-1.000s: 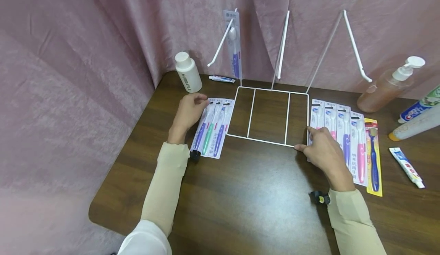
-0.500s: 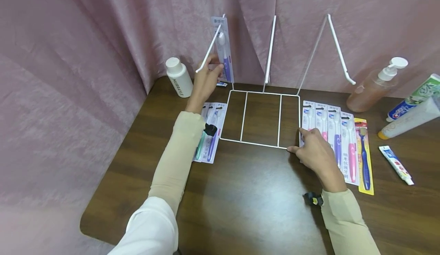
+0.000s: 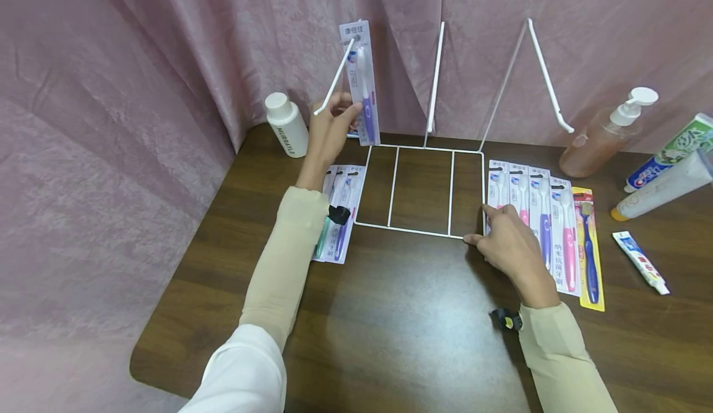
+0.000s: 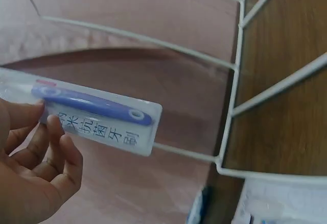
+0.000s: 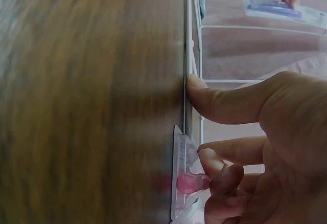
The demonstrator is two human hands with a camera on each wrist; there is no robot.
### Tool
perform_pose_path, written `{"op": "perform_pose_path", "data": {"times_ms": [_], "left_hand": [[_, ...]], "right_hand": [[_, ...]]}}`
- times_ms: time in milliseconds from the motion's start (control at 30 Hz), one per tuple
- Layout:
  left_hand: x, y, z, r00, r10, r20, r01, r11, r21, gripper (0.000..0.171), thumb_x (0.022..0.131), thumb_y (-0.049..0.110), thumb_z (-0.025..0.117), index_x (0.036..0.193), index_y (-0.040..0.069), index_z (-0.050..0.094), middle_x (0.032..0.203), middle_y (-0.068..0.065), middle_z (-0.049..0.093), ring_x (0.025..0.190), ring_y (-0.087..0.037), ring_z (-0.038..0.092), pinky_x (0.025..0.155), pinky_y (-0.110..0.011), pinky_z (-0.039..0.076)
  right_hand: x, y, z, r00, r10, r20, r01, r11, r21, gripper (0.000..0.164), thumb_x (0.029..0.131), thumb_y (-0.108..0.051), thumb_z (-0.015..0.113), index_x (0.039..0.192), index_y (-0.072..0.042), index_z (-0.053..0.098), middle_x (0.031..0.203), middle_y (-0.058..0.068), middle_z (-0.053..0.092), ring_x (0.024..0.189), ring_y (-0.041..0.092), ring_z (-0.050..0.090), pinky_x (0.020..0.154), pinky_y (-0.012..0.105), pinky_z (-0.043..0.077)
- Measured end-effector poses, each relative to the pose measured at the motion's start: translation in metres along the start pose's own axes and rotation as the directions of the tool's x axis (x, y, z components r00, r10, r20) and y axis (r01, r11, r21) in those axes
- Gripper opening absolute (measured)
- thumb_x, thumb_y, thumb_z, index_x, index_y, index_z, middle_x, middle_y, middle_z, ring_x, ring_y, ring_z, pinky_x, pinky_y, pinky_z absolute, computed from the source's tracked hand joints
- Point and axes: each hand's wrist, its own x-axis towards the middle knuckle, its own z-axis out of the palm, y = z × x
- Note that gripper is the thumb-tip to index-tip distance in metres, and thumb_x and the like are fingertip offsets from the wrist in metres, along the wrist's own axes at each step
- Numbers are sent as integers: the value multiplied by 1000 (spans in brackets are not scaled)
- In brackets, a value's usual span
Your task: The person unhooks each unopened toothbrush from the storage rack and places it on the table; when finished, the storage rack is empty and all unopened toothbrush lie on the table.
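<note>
My left hand pinches the lower edge of a packaged purple toothbrush, whose card hangs at the left prong of a white wire display rack. In the left wrist view, thumb and finger hold the clear pack beside its purple handle. With thumb and forefinger, my right hand holds the front right corner of the rack's base; the thumb lies on the wire in the right wrist view. Two other prongs, the middle prong and right prong, carry nothing.
Left of the rack lie more toothbrush packs, partly under my left wrist. Several packs and a yellow-backed one lie at right. A white bottle, pump bottle, tubes and small toothpaste stand or lie around.
My left hand has risen from beside the left packs to the hanging toothbrush pack and gripped it. The pack has come slightly forward. My right hand stays at the rack corner.
</note>
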Motion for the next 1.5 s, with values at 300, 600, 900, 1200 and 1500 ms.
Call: {"op": "perform_pose_path", "data": {"times_ms": [300,600,900,1200,1500], "left_hand": [[-25,13,-2,994,-40,102,32,996,81,18,107,14,80,117,0,82,90,9,72,81,-7,64,78,-23,56],[-58,0,-20,990,20,138,-45,982,181,20,105,7,79,116,-8,83,88,-2,75,74,-8,60,68,-20,49],[-100,-29,-70,977,-138,160,81,943,322,26,107,8,76,128,-8,79,108,-26,81,85,-15,70,76,-18,55],[-132,-59,-133,957,-276,93,223,899,377,31,109,13,73,136,-2,74,101,-23,82,85,-15,66,79,-25,52],[-137,-75,-146,933,-355,53,301,856,419,36,110,17,74,140,-4,72,104,-24,83,80,-14,64,74,-25,52]], "right_hand": [[3,6,6,1000,-5,8,5,1000,7,90,97,-37,90,163,12,53,146,41,58,99,45,69,87,64,58],[3,6,2,1000,-6,9,6,1000,2,92,97,-36,89,164,12,50,148,43,56,101,49,70,87,66,57],[-4,-5,-5,1000,-2,12,2,1000,2,89,99,-33,85,164,15,48,149,44,55,103,50,69,88,67,57],[-5,-8,-9,1000,-18,20,17,1000,8,90,100,-33,86,165,15,47,147,44,55,105,51,69,87,66,56],[-6,-9,-7,1000,-6,27,6,1000,12,90,100,-34,84,165,15,46,150,45,53,115,59,68,93,71,55]]}}
